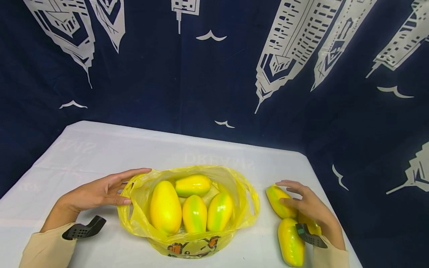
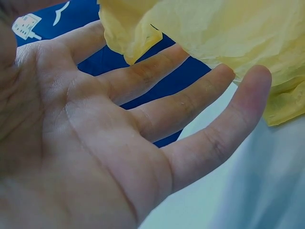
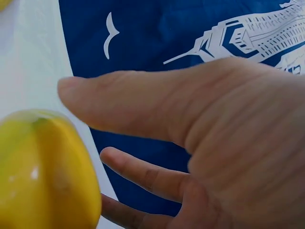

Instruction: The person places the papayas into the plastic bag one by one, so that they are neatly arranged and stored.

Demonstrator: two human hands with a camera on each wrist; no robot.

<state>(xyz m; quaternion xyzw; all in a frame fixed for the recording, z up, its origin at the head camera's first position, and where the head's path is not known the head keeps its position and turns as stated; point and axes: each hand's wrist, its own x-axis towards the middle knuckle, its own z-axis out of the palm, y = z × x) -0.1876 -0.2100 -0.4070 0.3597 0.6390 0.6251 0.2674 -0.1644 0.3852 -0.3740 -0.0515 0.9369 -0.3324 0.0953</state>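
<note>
A thin yellow plastic bag [image 1: 134, 219] stands with its mouth wide, holding several glossy yellow fruits, among them a large plain one [image 1: 165, 208] and smaller ones with green streaks [image 1: 194, 214]. At its left rim is my left hand [image 1: 104, 190], fingers loosely extended against the plastic and thumb near the handle hole. My right hand [image 1: 308, 203] hovers over a green-streaked yellow fruit [image 1: 278, 199], thumb and fingers spread. In the right wrist view a yellow fruit [image 3: 43, 176] lies beside those fingers. Another fruit [image 1: 291, 242] lies nearer me; a third is partly hidden under the right hand.
A white cloth [image 1: 110, 145] with faint lettering covers the table. Behind it and at the right hangs a dark blue curtain [image 1: 151, 82] with white building prints. The right-hand fruits lie near the table's right edge.
</note>
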